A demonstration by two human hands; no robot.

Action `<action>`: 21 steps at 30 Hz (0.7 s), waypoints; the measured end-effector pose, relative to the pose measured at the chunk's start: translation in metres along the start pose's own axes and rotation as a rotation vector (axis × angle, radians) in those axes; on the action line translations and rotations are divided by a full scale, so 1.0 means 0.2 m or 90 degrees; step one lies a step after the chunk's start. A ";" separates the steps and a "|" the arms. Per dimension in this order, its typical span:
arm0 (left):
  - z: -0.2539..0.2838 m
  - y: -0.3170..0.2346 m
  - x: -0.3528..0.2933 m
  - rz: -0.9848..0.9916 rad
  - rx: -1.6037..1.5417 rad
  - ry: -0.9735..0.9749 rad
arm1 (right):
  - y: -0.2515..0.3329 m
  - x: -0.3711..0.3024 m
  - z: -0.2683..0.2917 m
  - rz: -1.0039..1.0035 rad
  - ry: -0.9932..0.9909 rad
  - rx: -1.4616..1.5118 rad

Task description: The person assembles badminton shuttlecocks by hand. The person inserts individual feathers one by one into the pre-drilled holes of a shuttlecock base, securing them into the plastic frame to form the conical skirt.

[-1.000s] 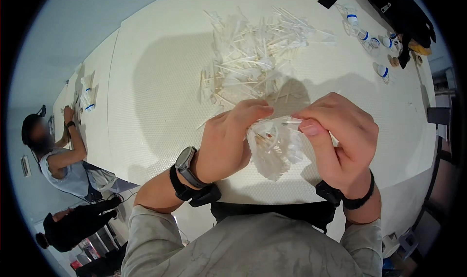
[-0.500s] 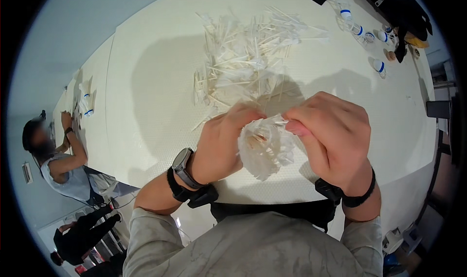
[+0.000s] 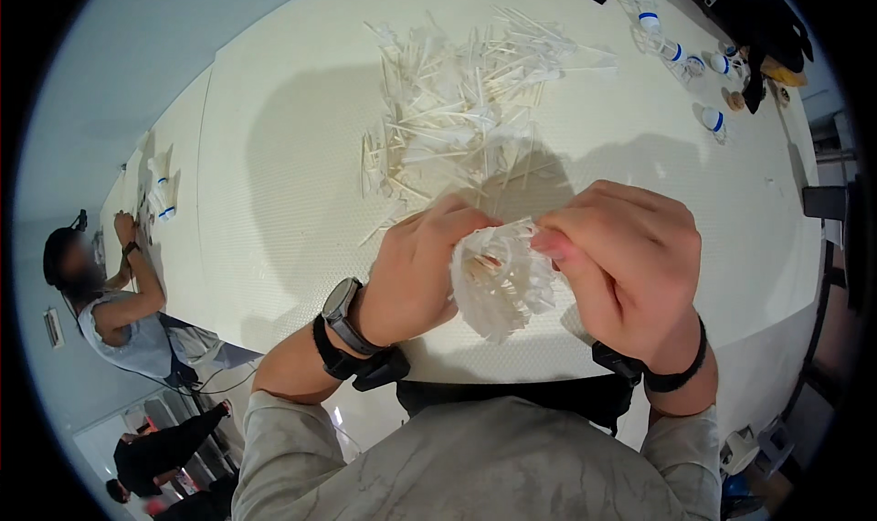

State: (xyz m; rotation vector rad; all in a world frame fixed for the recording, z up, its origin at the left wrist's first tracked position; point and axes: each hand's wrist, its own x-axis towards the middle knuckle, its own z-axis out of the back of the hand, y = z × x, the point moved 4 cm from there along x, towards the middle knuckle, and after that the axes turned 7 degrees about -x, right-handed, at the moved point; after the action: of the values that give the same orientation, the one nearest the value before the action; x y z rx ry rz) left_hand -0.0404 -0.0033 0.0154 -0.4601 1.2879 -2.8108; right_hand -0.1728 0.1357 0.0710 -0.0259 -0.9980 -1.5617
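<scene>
A white feather shuttlecock (image 3: 501,292) is between my hands near the table's front edge, its open feathered end facing up toward me. My left hand (image 3: 416,260) is closed round its left side, and the fingers beneath are hidden. At the far right of the rim, my right hand (image 3: 630,260) has thumb and forefinger pinched together on a feather edge; the exact feather is hard to make out. Beyond both hands lies a loose pile of white feathers (image 3: 457,119), their pale quills pointing many ways.
Several shuttlecocks (image 3: 713,119) with blue bands lie at the far right, by a black bag (image 3: 744,18) and small round brown pieces (image 3: 734,101). All this rests on a white textured table (image 3: 301,201). At far left a person (image 3: 128,292) works at the table; another person (image 3: 164,452) is behind.
My right hand has shifted slightly right and down, its pinch still at the rim. The shuttlecock has barely moved in my left hand. The person at lower left has changed posture.
</scene>
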 end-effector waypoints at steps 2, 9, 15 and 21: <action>-0.01 0.01 -0.01 -0.023 0.034 0.034 | 0.00 0.00 0.00 0.002 -0.008 -0.001; -0.01 0.01 0.00 -0.042 0.009 0.014 | 0.00 -0.01 0.00 0.016 -0.019 0.014; -0.01 0.00 0.00 -0.046 0.001 0.003 | 0.01 -0.01 0.01 -0.010 0.041 0.011; -0.02 -0.02 0.00 -0.037 0.023 0.016 | 0.00 -0.01 0.00 -0.023 0.027 0.059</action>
State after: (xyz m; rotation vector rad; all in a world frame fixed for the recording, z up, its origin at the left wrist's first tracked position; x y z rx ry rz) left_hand -0.0409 0.0016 0.0154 -0.4705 1.2460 -2.8915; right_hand -0.1716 0.1383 0.0705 0.0897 -1.0403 -1.5413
